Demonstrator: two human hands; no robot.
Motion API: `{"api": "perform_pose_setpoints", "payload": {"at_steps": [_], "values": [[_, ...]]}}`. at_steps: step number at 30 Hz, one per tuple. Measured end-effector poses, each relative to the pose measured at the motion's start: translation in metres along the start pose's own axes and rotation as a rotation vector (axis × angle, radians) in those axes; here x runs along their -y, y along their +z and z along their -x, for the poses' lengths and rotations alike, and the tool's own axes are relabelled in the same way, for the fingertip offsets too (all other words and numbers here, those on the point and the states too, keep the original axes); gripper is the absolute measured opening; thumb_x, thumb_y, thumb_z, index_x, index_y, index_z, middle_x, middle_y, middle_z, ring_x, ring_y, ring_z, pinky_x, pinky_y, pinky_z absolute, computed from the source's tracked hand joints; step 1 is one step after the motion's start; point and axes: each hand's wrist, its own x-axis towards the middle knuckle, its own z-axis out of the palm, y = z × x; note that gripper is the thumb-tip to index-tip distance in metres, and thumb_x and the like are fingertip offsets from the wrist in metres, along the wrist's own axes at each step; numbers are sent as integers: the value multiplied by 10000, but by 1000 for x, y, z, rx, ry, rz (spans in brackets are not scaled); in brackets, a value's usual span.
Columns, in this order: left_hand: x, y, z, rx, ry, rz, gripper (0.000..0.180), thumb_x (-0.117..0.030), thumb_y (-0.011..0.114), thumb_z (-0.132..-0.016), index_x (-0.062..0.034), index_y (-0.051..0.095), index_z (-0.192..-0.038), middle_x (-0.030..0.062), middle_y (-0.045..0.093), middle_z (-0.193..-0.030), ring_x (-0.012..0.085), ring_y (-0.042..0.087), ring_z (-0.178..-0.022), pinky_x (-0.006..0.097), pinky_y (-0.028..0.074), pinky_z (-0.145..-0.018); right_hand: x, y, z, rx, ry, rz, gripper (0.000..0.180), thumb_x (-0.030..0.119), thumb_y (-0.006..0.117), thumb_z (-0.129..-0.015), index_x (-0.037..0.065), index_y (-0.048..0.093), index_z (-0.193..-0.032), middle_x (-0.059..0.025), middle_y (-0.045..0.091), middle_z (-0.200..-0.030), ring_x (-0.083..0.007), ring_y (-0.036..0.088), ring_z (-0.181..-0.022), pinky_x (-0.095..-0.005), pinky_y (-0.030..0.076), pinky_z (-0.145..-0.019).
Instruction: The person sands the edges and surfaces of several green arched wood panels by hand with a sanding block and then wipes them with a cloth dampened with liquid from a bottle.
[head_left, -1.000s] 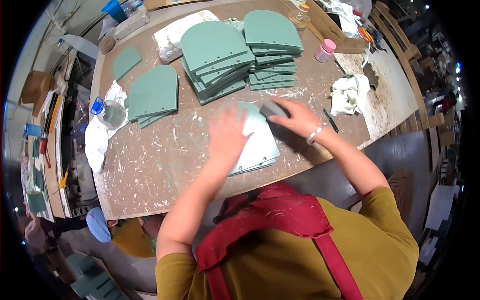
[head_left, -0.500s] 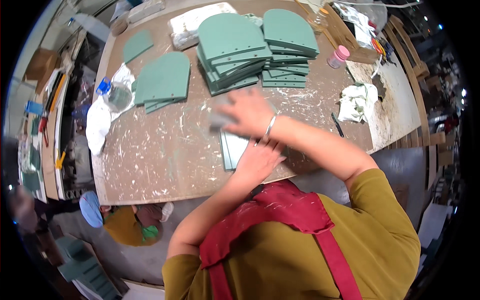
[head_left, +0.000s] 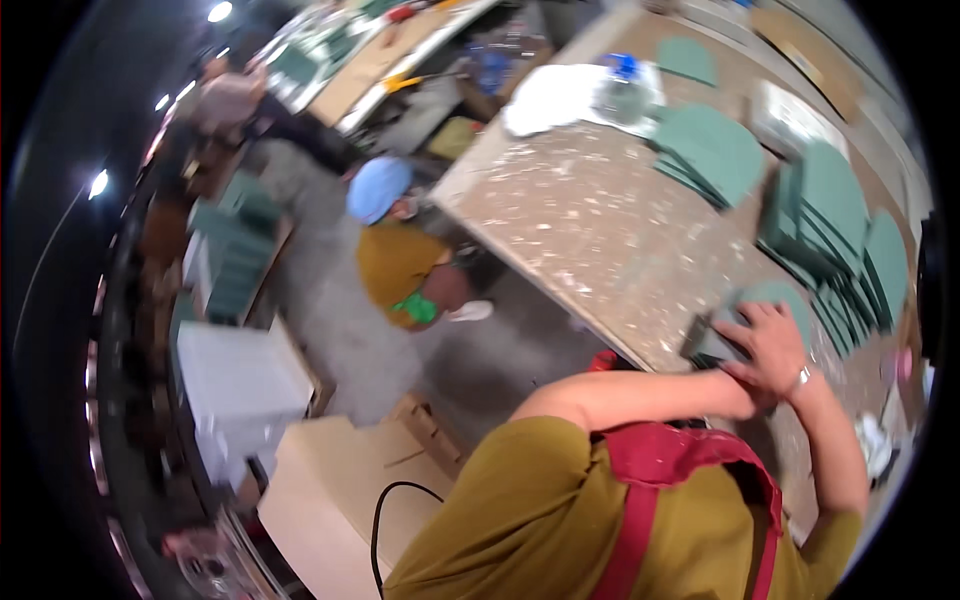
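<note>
Though close — two hands, many panels

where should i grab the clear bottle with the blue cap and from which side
Grip the clear bottle around its body, just below the blue cap, coming from the near side across the bare tabletop. It appears upright on the white cloth, cap up, so its wall should be easy to wrap; the green boards crowd the right.

White lamps glow in the dark beyond a grey floor and a scuffed brown worktable.
</note>
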Motion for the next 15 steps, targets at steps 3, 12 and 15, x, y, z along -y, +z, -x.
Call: {"api": "perform_pose_setpoints", "payload": {"at_steps": [3, 12, 15], "values": [[4, -8, 6, -149, 158, -239, 563, -477, 607, -849, -142, 573, -1300, 163, 455, -1429, 342, 359, -1378, 510, 249, -1146, -46, 16, -3, -298, 208, 35, 584, 326, 799, -673, 153, 664, -1215, -151, 596, -1178, -324, 559, -1092, -483, 391, -937], [16, 12, 2, -239, 135, -381, 668, -593, 568, -851, -185, 522, -1378, 106, 411, -1490, 305, 256, -1441, 620, 148, -1145, -49, 9, -18, -303, 361, -37, 501, 253, 736, -768, 129, 646, -1245, -151, 597, -1155, -338, 573, -1055, -424, 422, -917], [18, 18, -2, -220, 139, -431, 678, -596, 558, -859, -191, 504, -1401, 95, 408, -1498, 305, 273, -1436, 614, 157, -1143, -90, 28, 1, -377, 519, -130, 500, 289, 649, -883, 124, 572, -1349, -177, 601, -1178, -385, 587, -1068, -410, 462, -925]]}}
